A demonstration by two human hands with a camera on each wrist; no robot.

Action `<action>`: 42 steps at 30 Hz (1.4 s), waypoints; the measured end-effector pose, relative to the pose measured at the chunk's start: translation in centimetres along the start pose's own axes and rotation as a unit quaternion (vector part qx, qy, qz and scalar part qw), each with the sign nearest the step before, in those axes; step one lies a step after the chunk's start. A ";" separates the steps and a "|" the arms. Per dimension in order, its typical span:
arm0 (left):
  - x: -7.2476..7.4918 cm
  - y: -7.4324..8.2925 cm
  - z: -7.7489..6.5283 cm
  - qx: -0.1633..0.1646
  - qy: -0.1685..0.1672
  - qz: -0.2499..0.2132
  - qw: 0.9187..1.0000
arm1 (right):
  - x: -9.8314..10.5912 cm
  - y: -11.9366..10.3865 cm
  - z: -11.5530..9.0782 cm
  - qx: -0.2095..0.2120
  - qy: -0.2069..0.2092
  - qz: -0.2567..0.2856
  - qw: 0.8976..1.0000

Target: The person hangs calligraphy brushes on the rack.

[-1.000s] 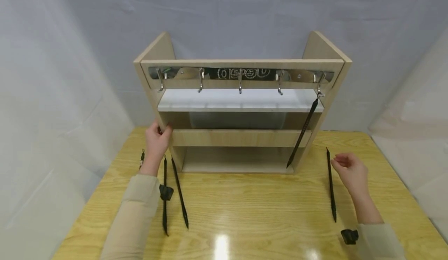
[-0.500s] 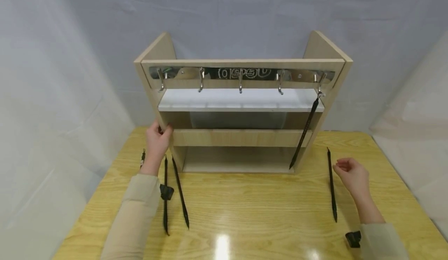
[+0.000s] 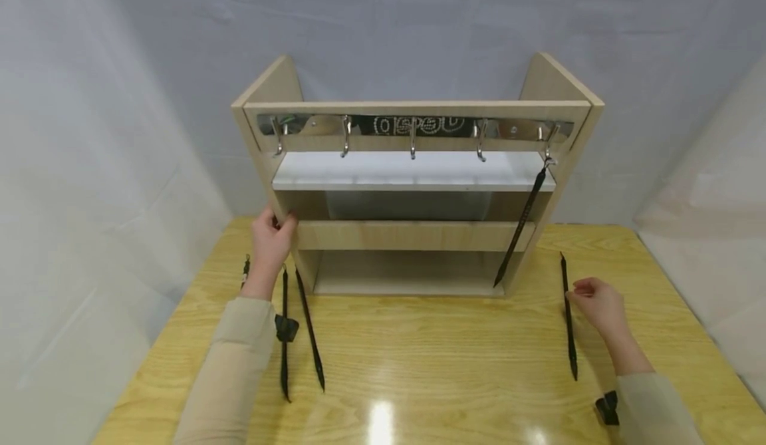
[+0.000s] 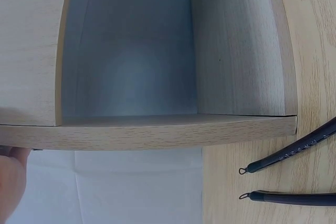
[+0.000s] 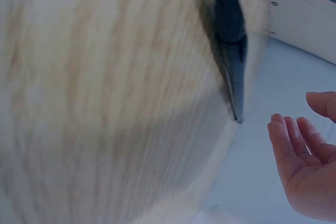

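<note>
In the head view my left hand [image 3: 273, 244] grips the left side panel [image 4: 173, 135] of a light wooden shelf [image 3: 413, 237]. My right hand [image 3: 600, 306] is beside a black calligraphy brush [image 3: 569, 325] lying on the table. In the right wrist view its thumb and fingers [image 5: 283, 148] are apart, with nothing between them, and that brush [image 5: 231, 35] lies to their left. Another calligraphy brush [image 3: 522, 225] hangs by its loop from the rightmost hook [image 3: 550, 144], slanting down-left. Two more brushes [image 3: 310, 332] [image 3: 284, 365] lie right of my left forearm.
A metal rail [image 3: 374, 126] with several hooks runs along the shelf's upper board. A small dark looped item [image 3: 245, 271] lies left of my left wrist, partly hidden. Black wrist devices [image 3: 607, 408] show by my sleeves. The wooden table [image 3: 431, 358] extends before the shelf.
My right hand shifts slightly right, then left and down toward the brush on the table. The hanging brush sways slightly. My left hand keeps its grip on the panel.
</note>
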State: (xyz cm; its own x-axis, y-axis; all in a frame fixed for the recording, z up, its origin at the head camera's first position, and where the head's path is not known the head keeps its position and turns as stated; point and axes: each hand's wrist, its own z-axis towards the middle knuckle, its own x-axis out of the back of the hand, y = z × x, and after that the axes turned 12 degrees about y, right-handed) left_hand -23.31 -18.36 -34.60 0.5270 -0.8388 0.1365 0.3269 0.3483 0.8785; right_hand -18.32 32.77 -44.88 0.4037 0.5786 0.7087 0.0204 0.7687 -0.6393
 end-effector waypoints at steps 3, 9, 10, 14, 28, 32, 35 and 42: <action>0.0 0.3 -0.1 0.006 -0.001 0.000 1.000 | -0.2 0.3 0.1 -0.010 -0.022 -0.006 1.000; 0.0 0.2 -0.1 0.010 -0.003 -0.003 1.000 | -0.3 0.3 0.1 -0.039 -0.067 -0.022 0.997; 0.0 0.1 -0.1 0.009 -0.003 -0.004 1.000 | -0.2 0.3 0.1 -0.042 -0.072 -0.025 0.996; 0.0 -0.5 0.2 0.003 -0.005 -0.009 1.000 | -0.3 0.2 0.1 -0.042 -0.083 -0.034 0.995; -0.3 -3.2 1.1 -0.010 0.003 -0.015 1.000 | -0.8 1.2 0.6 -0.054 -0.094 -0.061 0.992; -0.3 -3.3 1.1 -0.009 0.002 -0.017 1.000 | -0.9 1.4 0.9 -0.059 -0.107 -0.061 0.991; -0.2 -3.2 1.1 -0.009 0.001 -0.017 1.000 | -1.0 1.5 0.9 -0.059 -0.112 -0.064 0.990; -0.3 -3.3 1.1 -0.013 0.002 -0.019 1.000 | -1.1 1.5 1.0 -0.058 -0.117 -0.083 0.988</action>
State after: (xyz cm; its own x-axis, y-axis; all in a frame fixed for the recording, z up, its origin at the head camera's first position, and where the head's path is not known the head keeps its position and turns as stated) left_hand -25.38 -19.75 -37.08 0.5169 -0.8499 0.1022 0.3671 0.3280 0.8704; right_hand -19.68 33.55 -46.31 0.1643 0.5041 0.8479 0.1782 0.8302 -0.5282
